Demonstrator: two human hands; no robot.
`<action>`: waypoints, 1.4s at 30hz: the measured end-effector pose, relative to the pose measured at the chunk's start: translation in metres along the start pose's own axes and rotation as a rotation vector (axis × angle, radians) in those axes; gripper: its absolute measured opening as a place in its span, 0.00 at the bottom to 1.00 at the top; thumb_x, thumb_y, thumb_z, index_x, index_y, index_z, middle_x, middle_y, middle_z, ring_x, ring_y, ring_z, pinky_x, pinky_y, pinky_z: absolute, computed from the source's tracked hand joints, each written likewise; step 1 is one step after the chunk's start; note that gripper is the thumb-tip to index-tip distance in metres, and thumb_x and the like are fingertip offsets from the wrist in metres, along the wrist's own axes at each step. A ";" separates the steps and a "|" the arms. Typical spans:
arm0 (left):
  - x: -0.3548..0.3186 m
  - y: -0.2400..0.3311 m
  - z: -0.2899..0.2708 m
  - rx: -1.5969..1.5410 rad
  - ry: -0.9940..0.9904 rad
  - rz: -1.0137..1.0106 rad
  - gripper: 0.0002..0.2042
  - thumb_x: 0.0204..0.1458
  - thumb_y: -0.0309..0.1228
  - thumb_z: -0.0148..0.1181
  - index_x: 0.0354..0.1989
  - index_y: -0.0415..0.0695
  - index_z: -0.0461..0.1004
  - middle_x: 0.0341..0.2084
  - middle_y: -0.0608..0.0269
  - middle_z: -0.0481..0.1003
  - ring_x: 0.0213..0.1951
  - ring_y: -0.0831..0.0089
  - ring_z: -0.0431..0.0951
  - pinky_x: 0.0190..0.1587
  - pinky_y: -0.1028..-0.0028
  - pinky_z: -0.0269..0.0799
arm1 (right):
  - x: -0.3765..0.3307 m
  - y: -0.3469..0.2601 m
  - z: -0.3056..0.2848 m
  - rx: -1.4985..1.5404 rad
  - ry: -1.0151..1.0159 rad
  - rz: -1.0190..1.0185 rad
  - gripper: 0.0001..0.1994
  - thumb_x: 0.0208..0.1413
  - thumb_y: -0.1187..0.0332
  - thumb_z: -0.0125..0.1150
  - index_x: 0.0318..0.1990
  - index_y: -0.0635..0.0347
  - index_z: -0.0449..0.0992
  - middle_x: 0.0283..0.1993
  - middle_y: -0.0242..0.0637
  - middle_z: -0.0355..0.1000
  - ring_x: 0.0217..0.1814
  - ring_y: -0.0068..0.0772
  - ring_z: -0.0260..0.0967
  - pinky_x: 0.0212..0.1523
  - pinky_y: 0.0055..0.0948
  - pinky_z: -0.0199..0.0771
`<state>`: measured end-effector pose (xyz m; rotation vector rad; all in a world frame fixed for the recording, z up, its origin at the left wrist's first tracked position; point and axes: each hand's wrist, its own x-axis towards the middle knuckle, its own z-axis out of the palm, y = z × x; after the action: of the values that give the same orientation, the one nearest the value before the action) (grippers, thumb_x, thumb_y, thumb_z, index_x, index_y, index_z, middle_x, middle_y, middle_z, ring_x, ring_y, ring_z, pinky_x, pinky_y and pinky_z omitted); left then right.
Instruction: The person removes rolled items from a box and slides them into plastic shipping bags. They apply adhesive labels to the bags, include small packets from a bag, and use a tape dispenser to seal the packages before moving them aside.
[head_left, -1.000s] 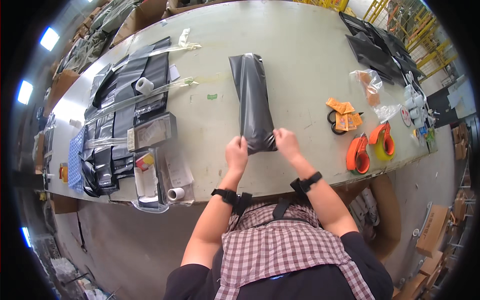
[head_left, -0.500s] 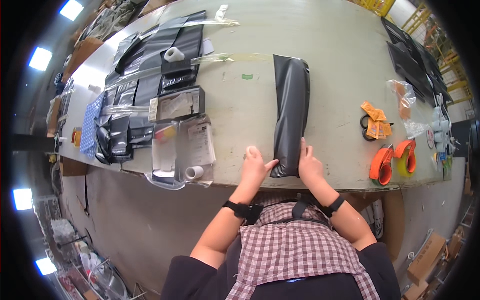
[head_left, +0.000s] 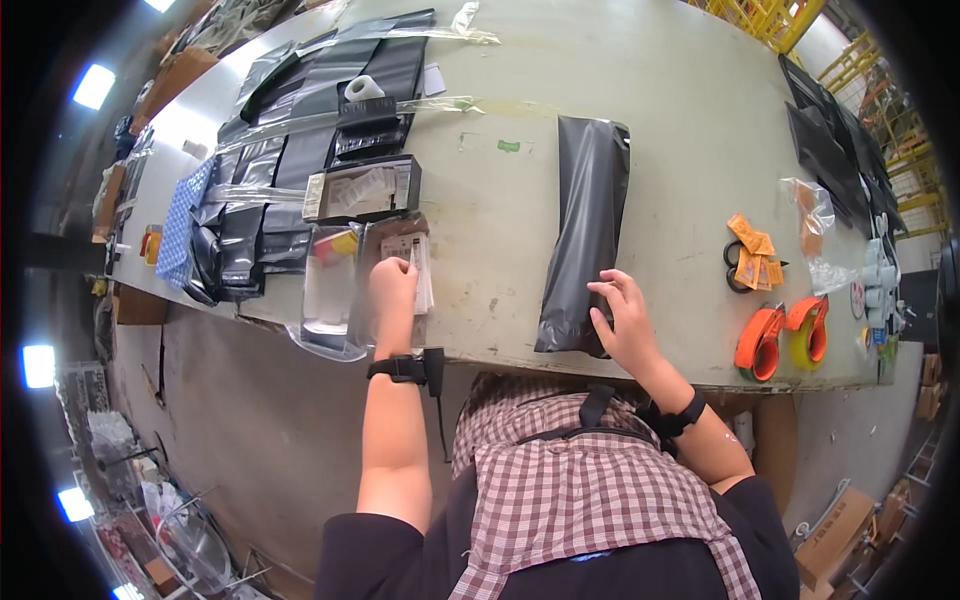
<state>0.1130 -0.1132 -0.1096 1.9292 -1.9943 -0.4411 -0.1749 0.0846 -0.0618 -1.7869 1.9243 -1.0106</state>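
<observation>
A long black plastic mailing bag (head_left: 585, 230), filled and folded narrow, lies lengthwise on the table in front of me. My right hand (head_left: 622, 318) is at its lower right edge, fingers apart and slightly curled, fingertips by the plastic. Over an open clear-walled box (head_left: 368, 240) on the left is my left hand (head_left: 393, 292), fingers drawn together beside a stack of white printed labels (head_left: 421, 285). Whether a label is caught between those fingertips is hidden.
Behind that box stands a black-edged box (head_left: 408, 190) with paper slips. Many black mailing bags (head_left: 335, 75) spread over the far left, a white roll (head_left: 362, 88) on top. To the right are orange tape dispensers (head_left: 760, 345), black scissors (head_left: 734, 278) and orange packets (head_left: 752, 240).
My left hand has left the black bag and moved left to the box of labels. My right hand has loosened, its fingers now spread at the bag's edge.
</observation>
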 end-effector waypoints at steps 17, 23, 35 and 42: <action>-0.091 0.129 -0.036 -0.867 -0.480 0.267 0.09 0.47 0.23 0.57 0.38 0.35 0.74 0.34 0.60 0.74 0.34 0.75 0.75 0.37 0.78 0.72 | 0.042 -0.014 0.047 1.205 0.209 0.628 0.16 0.61 0.59 0.47 0.45 0.64 0.70 0.34 0.30 0.73 0.34 0.18 0.69 0.34 0.20 0.70; -0.117 0.120 -0.035 -1.191 -0.940 -0.243 0.11 0.49 0.28 0.61 0.38 0.35 0.73 0.28 0.61 0.75 0.28 0.78 0.75 0.34 0.80 0.72 | 0.056 -0.020 0.020 0.382 0.301 0.167 0.10 0.56 0.66 0.55 0.31 0.65 0.74 0.18 0.38 0.66 0.17 0.22 0.57 0.20 0.23 0.61; -0.118 0.126 -0.031 -1.224 -0.884 -0.204 0.08 0.48 0.27 0.62 0.33 0.35 0.74 0.24 0.62 0.76 0.27 0.79 0.74 0.33 0.80 0.71 | 0.063 -0.033 0.013 0.343 0.302 0.121 0.09 0.55 0.67 0.55 0.35 0.65 0.75 0.23 0.45 0.69 0.20 0.34 0.65 0.23 0.28 0.65; -0.123 0.132 -0.036 -1.279 -0.855 -0.141 0.07 0.48 0.27 0.62 0.32 0.37 0.74 0.23 0.66 0.75 0.25 0.81 0.72 0.32 0.81 0.68 | 0.058 -0.028 0.022 -0.265 0.542 -0.232 0.10 0.54 0.66 0.57 0.37 0.64 0.76 0.29 0.43 0.73 0.29 0.37 0.70 0.33 0.28 0.69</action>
<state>0.0134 0.0143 -0.0220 1.0300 -1.1909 -2.1666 -0.1493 0.0235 -0.0449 -2.0778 2.2855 -1.5065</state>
